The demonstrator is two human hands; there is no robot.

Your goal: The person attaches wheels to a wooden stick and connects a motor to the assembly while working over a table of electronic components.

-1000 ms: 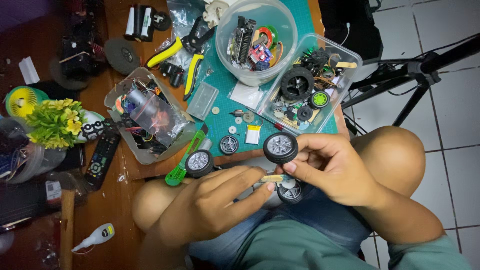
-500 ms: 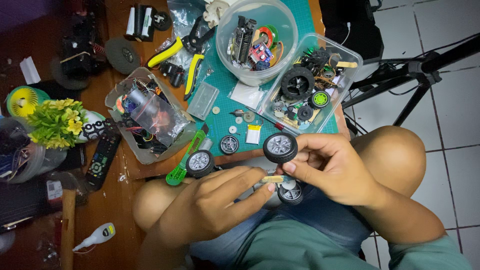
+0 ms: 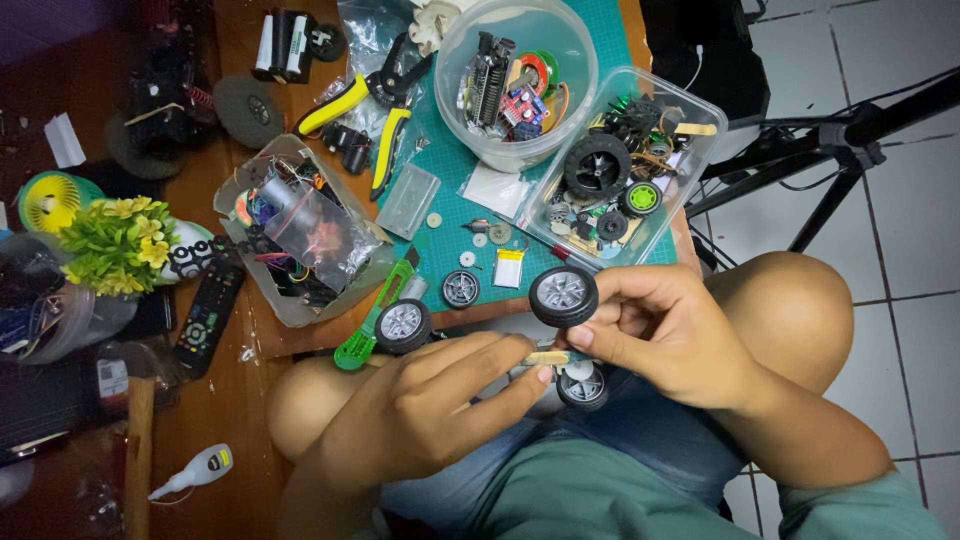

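Holding: right hand grip clamped on toy wheel.
Left hand: fingers closed on wooden stick.
Nearby: green knife at counter edge.

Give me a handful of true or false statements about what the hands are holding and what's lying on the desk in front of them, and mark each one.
1. The right hand grips a small black wheel with a silver hub. True.
2. The left hand rests flat on the green cutting mat. False: it is raised over the lap, pinching the small wooden stick between the two hands.
3. Yellow-handled pliers lie on the desk. True.
4. The round clear tub is empty. False: it holds circuit boards and wire.
5. A black remote control lies beside the yellow-flowered plant. True.
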